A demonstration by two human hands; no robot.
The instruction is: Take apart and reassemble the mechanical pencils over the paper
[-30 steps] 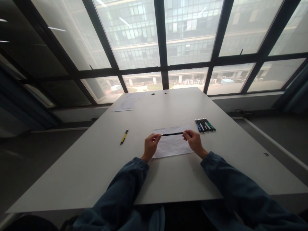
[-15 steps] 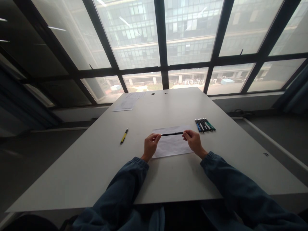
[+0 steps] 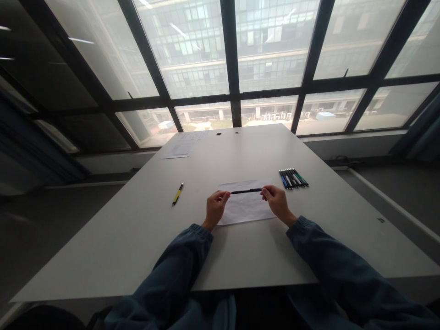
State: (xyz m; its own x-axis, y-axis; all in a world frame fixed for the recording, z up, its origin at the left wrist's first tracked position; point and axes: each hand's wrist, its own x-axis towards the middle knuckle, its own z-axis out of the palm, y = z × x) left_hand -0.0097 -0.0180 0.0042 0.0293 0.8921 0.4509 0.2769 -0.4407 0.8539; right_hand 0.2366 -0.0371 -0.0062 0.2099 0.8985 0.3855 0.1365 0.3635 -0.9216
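A black pen [image 3: 245, 191] is stretched level between my two hands, over a white sheet of paper [image 3: 247, 210] on the table. My left hand [image 3: 216, 207] pinches its left end between thumb and fingers. At the other end, the fingertips of my right hand [image 3: 275, 200] close on the pen. To the left of my left hand lies a yellow and black pen [image 3: 178, 195] by itself. Beyond my right hand, several pens [image 3: 293, 178] rest side by side in a row, mostly black, with blue, white and green parts among them.
The white table [image 3: 137, 247] reaches to the large windows. Printed papers [image 3: 178, 147] lie at its far left corner. A round dark spot [image 3: 219, 134] and a small dark object [image 3: 237, 133] are near the far edge. A small dark piece [image 3: 381, 220] sits near the right edge.
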